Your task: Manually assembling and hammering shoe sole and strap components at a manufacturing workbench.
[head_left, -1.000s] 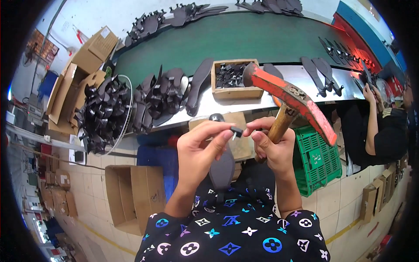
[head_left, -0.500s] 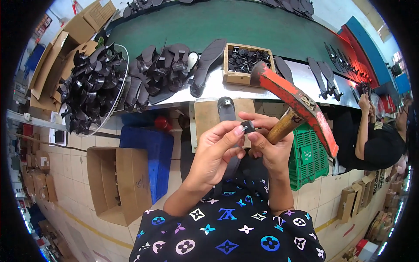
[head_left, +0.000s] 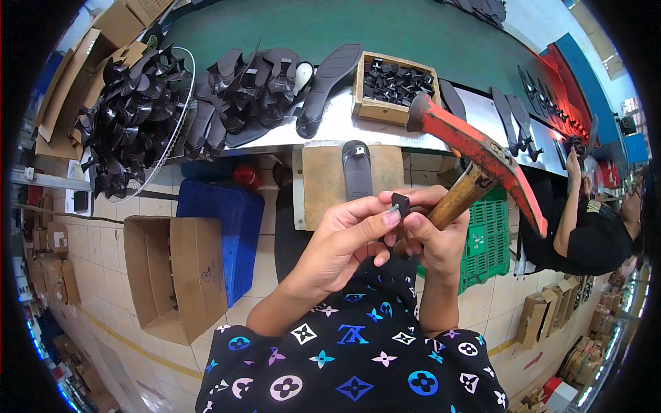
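Observation:
Between the fingertips of my left hand (head_left: 337, 244) is a small black heel tip (head_left: 401, 201) with a shiny metal pin. My right hand (head_left: 444, 248) has its fingers wrapped round the wooden handle of a hammer (head_left: 475, 146); its worn red head points up and to the right. The right thumb and forefinger are also close to the heel tip; whether they touch it I cannot tell. Just beyond my hands, a dark shoe sole (head_left: 357, 175) lies on a tan board (head_left: 320, 182), a small metallic square at its far end.
A wooden box (head_left: 385, 113) of heel tips stands on the bench. To its left are several black heeled soles (head_left: 279, 76) and a wire basket (head_left: 162, 158) heaped with black heels. Blue crate (head_left: 241, 241), cardboard box (head_left: 200, 275) and green crate (head_left: 485, 255) flank me. A co-worker (head_left: 592, 230) is at right.
The heel tip has turned slightly, showing more of its pin. Both hands and the hammer sit a little lower and further right against the bench, as the whole view has shifted slightly.

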`<action>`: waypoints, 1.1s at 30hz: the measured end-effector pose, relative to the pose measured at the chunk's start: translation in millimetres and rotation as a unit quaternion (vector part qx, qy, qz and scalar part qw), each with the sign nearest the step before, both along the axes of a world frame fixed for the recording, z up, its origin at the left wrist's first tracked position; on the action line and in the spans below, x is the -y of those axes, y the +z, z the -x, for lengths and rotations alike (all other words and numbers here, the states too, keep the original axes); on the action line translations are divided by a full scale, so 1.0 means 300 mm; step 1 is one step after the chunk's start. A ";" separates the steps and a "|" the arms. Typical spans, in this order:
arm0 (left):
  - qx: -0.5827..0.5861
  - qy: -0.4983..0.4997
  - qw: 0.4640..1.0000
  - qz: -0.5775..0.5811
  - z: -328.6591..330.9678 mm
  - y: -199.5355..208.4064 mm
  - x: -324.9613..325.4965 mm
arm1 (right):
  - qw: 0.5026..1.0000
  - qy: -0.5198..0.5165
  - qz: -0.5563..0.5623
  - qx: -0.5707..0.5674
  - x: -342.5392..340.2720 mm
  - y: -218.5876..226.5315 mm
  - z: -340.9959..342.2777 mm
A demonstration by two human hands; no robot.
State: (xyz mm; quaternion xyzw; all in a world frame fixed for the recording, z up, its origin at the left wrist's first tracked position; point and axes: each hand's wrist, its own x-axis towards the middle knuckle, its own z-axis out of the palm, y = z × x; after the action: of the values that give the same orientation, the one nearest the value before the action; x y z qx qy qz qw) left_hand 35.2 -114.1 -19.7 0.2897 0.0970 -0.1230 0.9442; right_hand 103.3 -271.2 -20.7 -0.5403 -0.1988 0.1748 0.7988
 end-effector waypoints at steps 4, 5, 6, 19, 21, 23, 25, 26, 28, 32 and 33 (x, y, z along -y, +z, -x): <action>0.101 0.082 0.932 -0.337 -0.045 -0.084 -0.021 | 1.000 -0.020 0.010 0.006 0.001 -0.006 -0.036; 0.102 0.083 0.931 -0.340 -0.078 -0.112 -0.033 | 1.000 -0.020 0.007 0.007 -0.002 -0.013 -0.062; 0.134 0.206 0.804 -0.542 -0.128 -0.144 -0.051 | 0.997 -0.029 0.066 0.012 -0.008 -0.017 -0.095; 0.208 0.172 0.645 -0.715 -0.266 -0.343 -0.160 | 0.914 0.009 0.244 0.323 -0.102 -0.190 -0.295; 0.219 0.173 0.640 -0.716 -0.263 -0.337 -0.162 | 0.904 0.009 0.251 0.345 -0.106 -0.171 -0.293; 0.189 0.131 0.667 -0.709 -0.258 -0.328 -0.171 | 0.893 0.008 0.257 0.369 -0.105 -0.155 -0.294; 0.183 0.126 0.669 -0.709 -0.252 -0.325 -0.177 | 0.876 0.050 0.305 0.370 -0.091 -0.142 -0.291; 0.176 0.121 0.672 -0.709 -0.250 -0.323 -0.181 | 0.876 0.050 0.303 0.371 -0.088 -0.153 -0.284; 0.184 0.128 0.665 -0.713 -0.249 -0.317 -0.178 | 0.883 0.019 0.298 0.363 -0.083 -0.181 -0.267; 0.195 0.134 0.696 -0.678 -0.249 -0.265 -0.173 | 0.858 -0.001 0.327 0.396 -0.075 -0.176 -0.267; 0.197 0.132 0.697 -0.677 -0.253 -0.253 -0.174 | 0.835 -0.011 0.346 0.428 -0.069 -0.182 -0.278</action>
State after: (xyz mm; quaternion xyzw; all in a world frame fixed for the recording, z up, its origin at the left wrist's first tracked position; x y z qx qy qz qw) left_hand 111.0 -62.0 -95.8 0.8525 0.0027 0.1617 0.4972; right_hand 186.6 -250.6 -75.2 -0.8047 -0.4411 -0.0253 0.3966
